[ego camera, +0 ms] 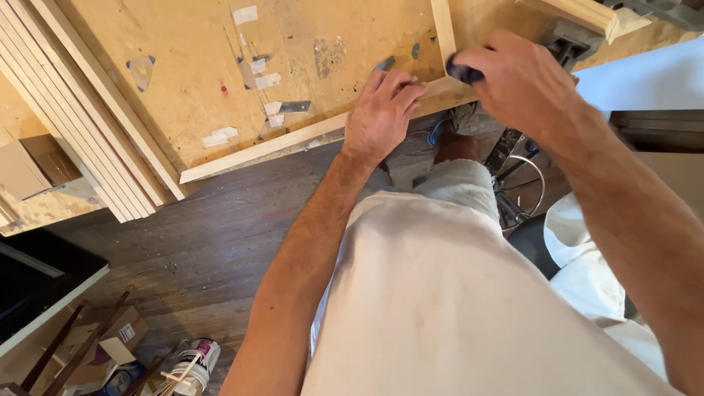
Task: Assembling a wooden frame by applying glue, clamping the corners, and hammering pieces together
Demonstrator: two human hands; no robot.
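1. Head view, looking down: the person stands at the near edge of a plywood workbench (191,81). Two thin pale wood strips meet in a corner there, the long strip (264,147) lying along the bench edge and the short strip (443,33) running away to the far side.
2. Left hand (381,114): fingers pressed together and flat, bearing down on the long strip just left of the corner joint.
3. Right hand (517,81): fingers curled and pinching a small dark tool (463,72) held right at the joint. What kind of tool it is, I cannot tell.
4. Handling, judged: the strips look light, stiff along their length and slender enough to flex or snap if levered. Bare wood, not slippery. Best held flat from above, close to the joint, as the left hand does.
5. Appearance: unfinished light wood, square-edged, clean.
6. Nearby: a stack of similar strips (81,110) at the left of the bench, tape scraps (220,136) on the plywood, a dark plank floor (198,242) below.
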